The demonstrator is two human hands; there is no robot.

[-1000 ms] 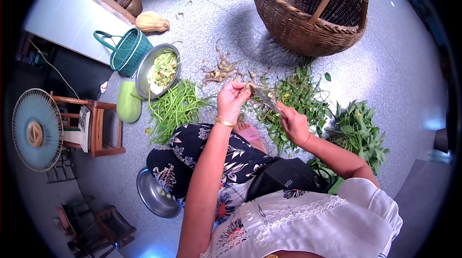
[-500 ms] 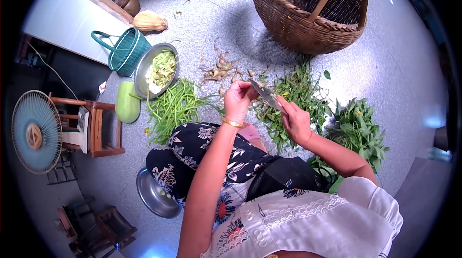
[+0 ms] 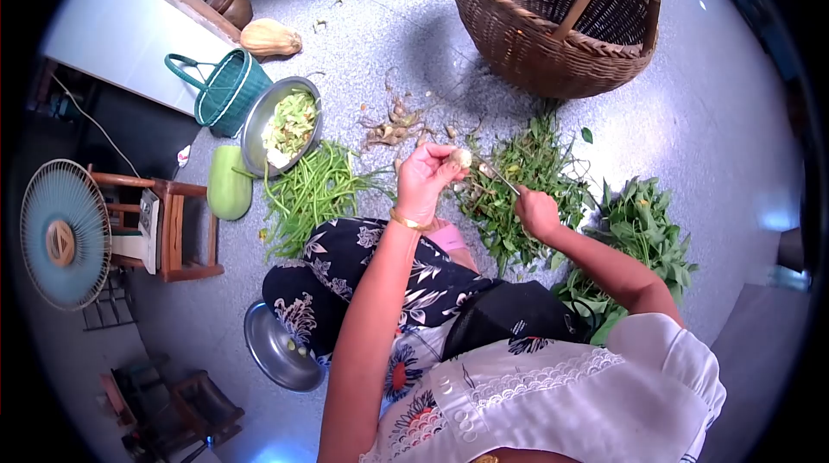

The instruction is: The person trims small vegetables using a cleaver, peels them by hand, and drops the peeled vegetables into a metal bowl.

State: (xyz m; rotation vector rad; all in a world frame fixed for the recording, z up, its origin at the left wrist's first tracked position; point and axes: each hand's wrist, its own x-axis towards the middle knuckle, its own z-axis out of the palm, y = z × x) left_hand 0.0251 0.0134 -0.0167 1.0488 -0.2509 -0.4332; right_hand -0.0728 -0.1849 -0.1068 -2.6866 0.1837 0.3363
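Observation:
My left hand [image 3: 423, 180] pinches a small whitish bulb [image 3: 461, 157], which looks like garlic, between thumb and fingers. In my right hand [image 3: 539, 214] is a knife [image 3: 499, 178], closed in by the handle. Its thin blade points up and left toward the bulb, seen nearly edge-on and apart from it. Several brownish bulbs with dry stems [image 3: 395, 124] lie on the floor beyond my left hand. Beneath the knife spreads a pile of loose green leaves and stems [image 3: 535, 174]. By my left knee a steel bowl [image 3: 269, 349] holds several small pale pieces.
Green bean-like pods [image 3: 315, 191] lie beside a metal bowl [image 3: 250, 139] of chopped pale-green vegetable. Near them are a green gourd [image 3: 230, 187], a teal basket [image 3: 231, 96] and a tan squash [image 3: 270, 37]. A large wicker basket [image 3: 553, 61] stands ahead; leafy greens [image 3: 648, 221] lie right.
My right hand has drawn the knife right and slightly down, away from my left hand, and turned the blade. The bulb in my left fingers now shows.

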